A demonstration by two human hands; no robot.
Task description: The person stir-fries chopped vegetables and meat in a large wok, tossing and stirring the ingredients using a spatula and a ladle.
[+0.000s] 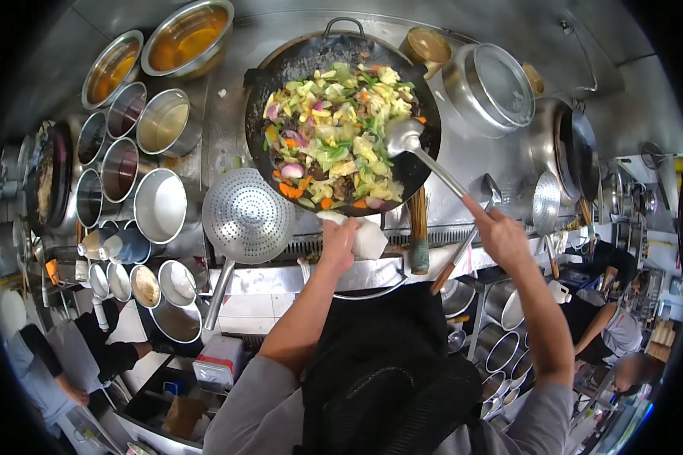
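Observation:
A large black wok (423,148) sits on the stove, filled with chopped mixed vegetables (334,144): pale cabbage-like pieces, carrot, purple onion and green bits. My left hand (338,243) is closed around a folded white cloth (369,240) at the wok's near rim. Gripped by its handle in my right hand (502,236) is a metal wok ladle (442,173). Its bowl rests among the vegetables on the wok's right side. Left of my left hand lies a perforated strainer (248,216). A bamboo brush (419,235) stands between my hands, below the wok.
Metal pots (163,121) and bowls of amber liquid (188,39) crowd the left side. A lidded pot (487,89) stands right of the wok. Another ladle (463,246) and a second strainer (546,203) lie further right. Co-workers (603,318) are at both sides.

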